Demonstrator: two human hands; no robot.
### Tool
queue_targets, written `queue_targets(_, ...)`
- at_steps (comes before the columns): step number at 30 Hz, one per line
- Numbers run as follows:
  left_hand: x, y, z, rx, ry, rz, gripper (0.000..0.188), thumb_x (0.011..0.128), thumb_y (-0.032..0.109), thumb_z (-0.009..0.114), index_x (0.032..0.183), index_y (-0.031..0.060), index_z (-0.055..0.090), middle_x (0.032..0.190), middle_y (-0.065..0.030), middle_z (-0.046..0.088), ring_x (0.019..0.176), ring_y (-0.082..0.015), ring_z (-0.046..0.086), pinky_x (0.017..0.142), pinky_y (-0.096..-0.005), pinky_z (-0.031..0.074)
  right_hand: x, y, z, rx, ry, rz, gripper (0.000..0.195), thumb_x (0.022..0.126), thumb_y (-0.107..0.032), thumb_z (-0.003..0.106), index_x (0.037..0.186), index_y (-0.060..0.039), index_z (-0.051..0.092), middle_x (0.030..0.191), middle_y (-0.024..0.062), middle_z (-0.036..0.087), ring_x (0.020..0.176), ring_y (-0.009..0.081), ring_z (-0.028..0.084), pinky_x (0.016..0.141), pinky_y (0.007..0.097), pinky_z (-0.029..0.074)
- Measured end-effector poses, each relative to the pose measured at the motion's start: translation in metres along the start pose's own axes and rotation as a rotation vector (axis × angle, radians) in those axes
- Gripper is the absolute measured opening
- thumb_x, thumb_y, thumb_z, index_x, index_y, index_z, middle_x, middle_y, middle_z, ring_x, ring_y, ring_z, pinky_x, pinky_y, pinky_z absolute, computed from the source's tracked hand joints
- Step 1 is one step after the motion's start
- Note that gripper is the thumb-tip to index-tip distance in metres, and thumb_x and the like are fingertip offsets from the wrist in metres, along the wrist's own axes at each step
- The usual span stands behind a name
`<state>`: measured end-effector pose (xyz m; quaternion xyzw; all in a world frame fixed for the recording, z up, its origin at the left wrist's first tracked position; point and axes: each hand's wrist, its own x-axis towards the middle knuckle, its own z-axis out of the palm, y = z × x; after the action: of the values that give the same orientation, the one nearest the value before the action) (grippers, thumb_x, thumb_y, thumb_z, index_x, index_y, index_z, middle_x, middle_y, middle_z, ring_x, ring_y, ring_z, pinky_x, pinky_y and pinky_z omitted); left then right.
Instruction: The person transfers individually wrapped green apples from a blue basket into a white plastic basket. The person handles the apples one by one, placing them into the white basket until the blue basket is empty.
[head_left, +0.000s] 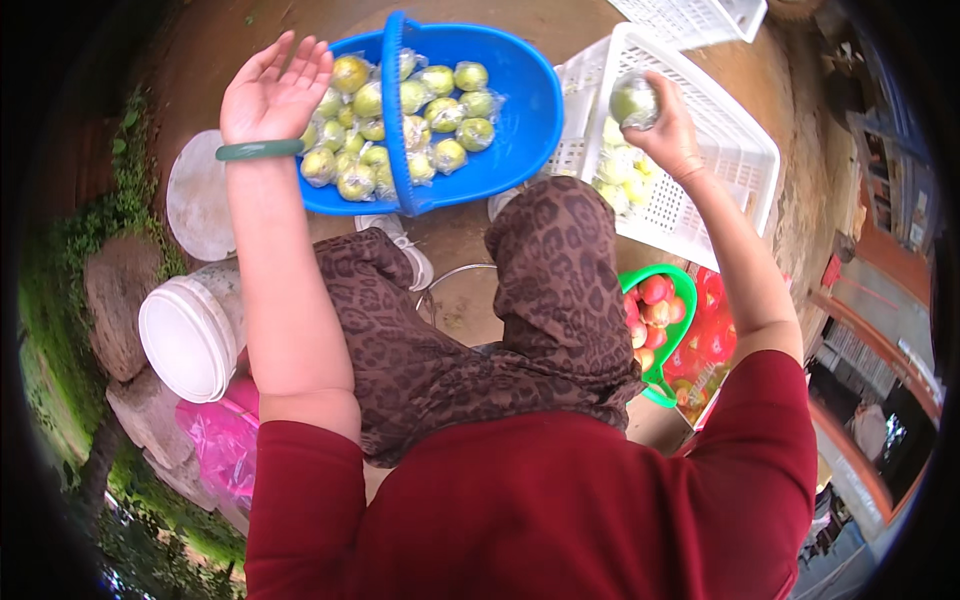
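Note:
My left hand (281, 94) is held palm up with its fingers a little apart, over the left end of a blue plastic basket (525, 112). Nothing lies in that palm, and a green bangle circles the wrist. The basket holds several green fruits (442, 114) wrapped in clear film, lying on both sides of its handle. On the right, my right hand (664, 127) grips a film-wrapped green fruit (634, 100) above a white perforated plastic crate (739, 142). Several more pale green fruits (622, 176) lie at the crate's left side.
By my right knee a green basket (682, 281) holds red fruits (655, 289), beside a printed red box (709, 330). A white lidded bucket (187, 339), a round pale slab (201, 196) and a pink plastic bag (225, 442) are at left. Another white crate (690, 19) is at top right.

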<state>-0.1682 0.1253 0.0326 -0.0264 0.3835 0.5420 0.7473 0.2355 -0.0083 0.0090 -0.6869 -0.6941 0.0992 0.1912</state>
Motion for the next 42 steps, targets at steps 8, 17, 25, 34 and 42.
queue_targets(8, 0.008, -0.017, 0.001, 0.068, 0.022, -0.029, 0.023, 0.085, 0.004, 0.046, 0.106, -0.0040, 0.048, 0.117, -0.0200, 0.043, 0.114, -0.0323, 0.040, 0.099, -0.0449, 0.034, -0.079, 0.062, 0.047, 0.067, -0.370, 0.476, 0.080, 0.054, -0.020, 0.073, 0.124, -0.0043, 0.039, 0.113, 0.0217, 0.049, 0.105, 0.0310, 0.051, 0.091, 0.0344, 0.042)
queue_targets(17, 0.013, -0.026, 0.003, 0.104, -0.012, -0.068, 0.025, 0.084, 0.005, 0.048, 0.106, -0.0053, 0.048, 0.117, -0.0213, 0.042, 0.113, -0.0350, 0.040, 0.098, -0.0468, 0.034, -0.093, 0.069, 0.129, -0.115, -0.696, 0.506, 0.074, 0.062, -0.038, 0.068, 0.125, -0.0129, 0.038, 0.112, 0.0246, 0.050, 0.104, 0.0385, 0.050, 0.089, 0.0402, 0.041)
queue_targets(25, 0.025, 0.001, -0.021, 0.041, -0.062, -0.005, 0.026, 0.084, 0.007, 0.048, 0.107, -0.0059, 0.046, 0.118, -0.0226, 0.040, 0.112, -0.0363, 0.040, 0.097, -0.0475, 0.036, -0.096, 0.081, 0.127, -0.094, -0.700, 0.511, 0.062, 0.065, -0.026, 0.070, 0.121, -0.0114, 0.045, 0.104, 0.0227, 0.058, 0.102, 0.0355, 0.054, 0.087, 0.0399, 0.043)
queue_targets(34, -0.001, 0.026, -0.032, -0.112, 0.023, 0.040, 0.011, 0.076, 0.010, 0.056, 0.083, 0.0015, 0.054, 0.085, -0.0135, 0.052, 0.082, -0.0271, 0.050, 0.079, -0.0376, 0.045, 0.013, -0.060, 0.011, 0.534, -0.135, 0.320, 0.025, 0.080, -0.008, 0.059, 0.104, 0.0001, 0.059, 0.084, 0.0087, 0.063, 0.075, 0.0136, 0.060, 0.068, 0.0246, 0.047)
queue_targets(42, -0.001, 0.057, -0.052, -0.175, -0.038, 0.093, 0.014, 0.076, 0.014, 0.056, 0.083, 0.0022, 0.055, 0.087, -0.0129, 0.052, 0.083, -0.0271, 0.050, 0.080, -0.0397, 0.045, 0.029, -0.254, 0.143, 0.221, -0.658, -0.483, 0.030, 0.075, -0.010, 0.059, 0.104, -0.0019, 0.057, 0.100, 0.0170, 0.059, 0.086, 0.0305, 0.060, 0.077, 0.0388, 0.048)
